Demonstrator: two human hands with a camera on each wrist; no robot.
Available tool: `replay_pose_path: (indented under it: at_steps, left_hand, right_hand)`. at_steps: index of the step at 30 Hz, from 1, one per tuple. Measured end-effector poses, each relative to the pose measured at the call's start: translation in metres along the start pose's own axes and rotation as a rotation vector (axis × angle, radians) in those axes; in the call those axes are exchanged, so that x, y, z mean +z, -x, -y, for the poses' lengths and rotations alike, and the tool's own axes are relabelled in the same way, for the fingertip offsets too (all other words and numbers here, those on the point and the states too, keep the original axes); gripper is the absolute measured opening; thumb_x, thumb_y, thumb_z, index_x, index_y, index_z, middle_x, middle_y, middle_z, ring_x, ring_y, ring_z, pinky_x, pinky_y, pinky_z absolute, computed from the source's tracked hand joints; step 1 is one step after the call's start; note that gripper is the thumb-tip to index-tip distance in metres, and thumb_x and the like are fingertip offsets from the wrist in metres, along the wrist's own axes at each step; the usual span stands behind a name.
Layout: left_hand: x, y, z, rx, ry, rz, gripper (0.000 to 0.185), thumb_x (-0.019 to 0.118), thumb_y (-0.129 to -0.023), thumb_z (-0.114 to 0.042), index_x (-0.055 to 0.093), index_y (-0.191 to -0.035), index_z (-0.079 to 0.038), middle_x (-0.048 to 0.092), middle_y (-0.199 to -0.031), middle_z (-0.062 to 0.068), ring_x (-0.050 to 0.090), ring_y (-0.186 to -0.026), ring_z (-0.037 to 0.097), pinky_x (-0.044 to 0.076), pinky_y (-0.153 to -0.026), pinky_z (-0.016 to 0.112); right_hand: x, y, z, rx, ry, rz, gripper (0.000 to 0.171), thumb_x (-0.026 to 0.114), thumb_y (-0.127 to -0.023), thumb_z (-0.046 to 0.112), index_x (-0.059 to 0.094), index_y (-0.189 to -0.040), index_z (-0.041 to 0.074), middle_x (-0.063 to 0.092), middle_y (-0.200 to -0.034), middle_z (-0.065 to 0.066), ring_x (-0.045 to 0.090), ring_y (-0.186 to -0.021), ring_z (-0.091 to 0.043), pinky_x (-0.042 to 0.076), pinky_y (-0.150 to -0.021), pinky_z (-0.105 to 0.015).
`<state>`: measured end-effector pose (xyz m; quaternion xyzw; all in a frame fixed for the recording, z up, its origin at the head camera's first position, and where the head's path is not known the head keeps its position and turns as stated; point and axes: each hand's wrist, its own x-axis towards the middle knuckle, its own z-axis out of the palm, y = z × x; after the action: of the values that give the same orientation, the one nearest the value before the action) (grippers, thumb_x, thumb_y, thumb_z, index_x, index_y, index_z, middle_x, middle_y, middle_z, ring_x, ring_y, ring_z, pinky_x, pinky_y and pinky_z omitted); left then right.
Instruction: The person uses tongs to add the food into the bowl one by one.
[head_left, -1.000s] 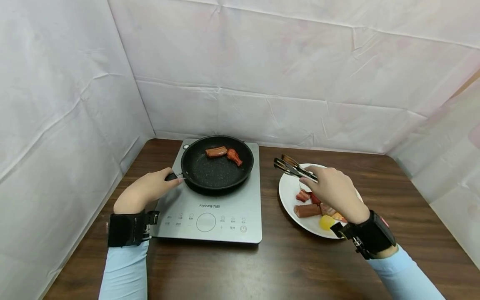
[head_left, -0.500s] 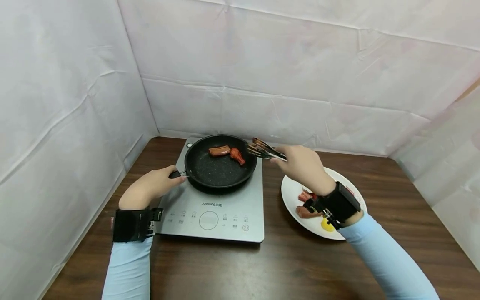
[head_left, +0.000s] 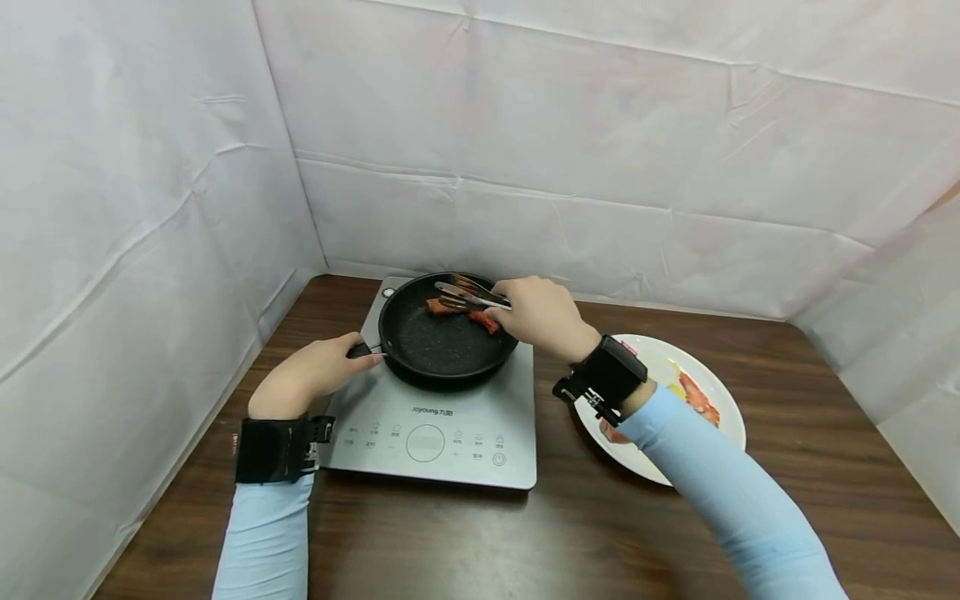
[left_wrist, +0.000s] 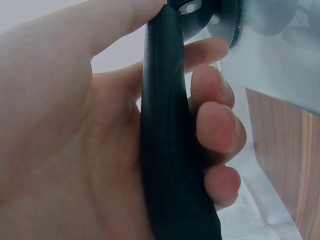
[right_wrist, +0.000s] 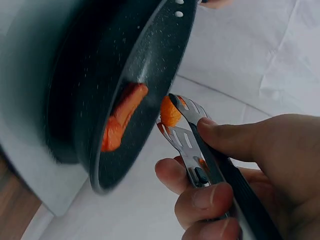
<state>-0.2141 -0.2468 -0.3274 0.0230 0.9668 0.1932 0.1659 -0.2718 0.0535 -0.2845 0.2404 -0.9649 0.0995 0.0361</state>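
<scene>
Since the earlier frames, the right hand [head_left: 542,317] has been carried from above the plate [head_left: 722,388] at 3 o'clock over to the frying pan [head_left: 442,350], and the tongs [head_left: 471,296] it grips now reach into the pan, where before they were held over the plate and then beside the pan's rim. One pan, one pair of tongs, one plate and one induction cooker [head_left: 442,425] are counted, and two reddish sausage pieces [head_left: 442,308] are seen in the pan at its 12 o'clock side; the food left on the plate is partly hidden by the sleeve, so it cannot be counted. The right hand is closed around the black grip of the tongs [right_wrist: 200,145], with the thumb laid on top and the fingers curled below, and the slotted metal tips are close to an orange piece [right_wrist: 170,112]. The left hand [head_left: 311,375] is kept at 9 o'clock of the pan, and its fingers [left_wrist: 215,125] are wrapped around the smooth black handle [left_wrist: 170,150]. The pan is round, dark and speckled inside; the cooker is flat and grey; the table [head_left: 570,533] is of dark wood.
</scene>
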Motion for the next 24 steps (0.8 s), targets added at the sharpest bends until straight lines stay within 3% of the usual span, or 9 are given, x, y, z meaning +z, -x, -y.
replay_pose_path:
  at_steps: [3, 7, 12, 16, 19, 22, 24]
  left_hand:
    - [0.0, 0.0, -0.002, 0.002, 0.004, 0.001, 0.06, 0.046, -0.105, -0.052, 0.047, -0.142, -0.004, 0.063, -0.102, 0.017, 0.057, -0.087, 0.027, 0.047, -0.073, 0.039]
    - [0.0, 0.001, -0.003, 0.013, 0.011, 0.006, 0.059, 0.047, -0.106, -0.051, 0.047, -0.141, -0.004, 0.054, -0.088, 0.01, 0.051, -0.079, 0.024, 0.039, -0.067, 0.034]
    - [0.0, 0.002, -0.005, 0.014, 0.005, 0.009, 0.063, 0.046, -0.106, -0.051, 0.044, -0.146, -0.002, 0.061, -0.099, 0.016, 0.057, -0.088, 0.028, 0.046, -0.073, 0.041]
    - [0.0, 0.002, -0.007, 0.012, -0.006, 0.01, 0.066, 0.046, -0.106, -0.051, 0.042, -0.149, -0.001, 0.066, -0.12, 0.025, 0.063, -0.103, 0.035, 0.052, -0.086, 0.051]
    - [0.0, 0.002, -0.007, 0.015, -0.007, 0.007, 0.065, 0.046, -0.106, -0.05, 0.042, -0.149, -0.001, 0.066, -0.118, 0.024, 0.063, -0.102, 0.034, 0.052, -0.084, 0.05]
    - [0.0, 0.002, -0.008, 0.013, 0.007, 0.006, 0.062, 0.047, -0.106, -0.05, 0.045, -0.145, -0.003, 0.063, -0.101, 0.017, 0.058, -0.089, 0.029, 0.047, -0.075, 0.041]
    - [0.0, 0.002, -0.009, 0.014, 0.009, 0.003, 0.06, 0.048, -0.106, -0.05, 0.047, -0.144, -0.004, 0.062, -0.099, 0.015, 0.057, -0.087, 0.027, 0.046, -0.072, 0.038]
  right_hand:
    - [0.006, -0.007, 0.007, -0.006, 0.001, 0.008, 0.041, 0.064, -0.101, 0.038, 0.068, -0.134, 0.015, 0.077, -0.111, -0.006, 0.073, -0.091, -0.025, 0.056, -0.066, -0.04]
    - [0.015, -0.012, 0.014, -0.039, 0.023, 0.018, 0.043, 0.064, -0.101, 0.041, 0.067, -0.135, 0.015, 0.077, -0.115, -0.006, 0.073, -0.097, -0.026, 0.058, -0.074, -0.042]
    - [0.023, -0.017, 0.02, -0.084, 0.05, 0.021, 0.042, 0.064, -0.1, 0.038, 0.066, -0.136, 0.015, 0.076, -0.114, -0.007, 0.072, -0.092, -0.025, 0.056, -0.068, -0.039]
    - [0.028, -0.02, 0.021, -0.112, 0.084, 0.019, 0.039, 0.066, -0.1, 0.038, 0.069, -0.13, 0.014, 0.076, -0.097, -0.007, 0.07, -0.078, -0.023, 0.047, -0.053, -0.032]
    - [0.03, -0.021, 0.023, -0.122, 0.101, 0.023, 0.036, 0.067, -0.099, 0.038, 0.072, -0.126, 0.014, 0.074, -0.086, -0.008, 0.068, -0.07, -0.022, 0.037, -0.047, -0.028]
    - [0.03, -0.022, 0.024, -0.121, 0.112, 0.039, 0.036, 0.068, -0.098, 0.038, 0.072, -0.125, 0.014, 0.076, -0.091, -0.008, 0.067, -0.067, -0.021, 0.034, -0.045, -0.027]
    - [0.031, -0.023, 0.026, -0.117, 0.116, 0.057, 0.037, 0.067, -0.098, 0.039, 0.071, -0.127, 0.015, 0.076, -0.093, -0.007, 0.068, -0.068, -0.021, 0.035, -0.046, -0.026]
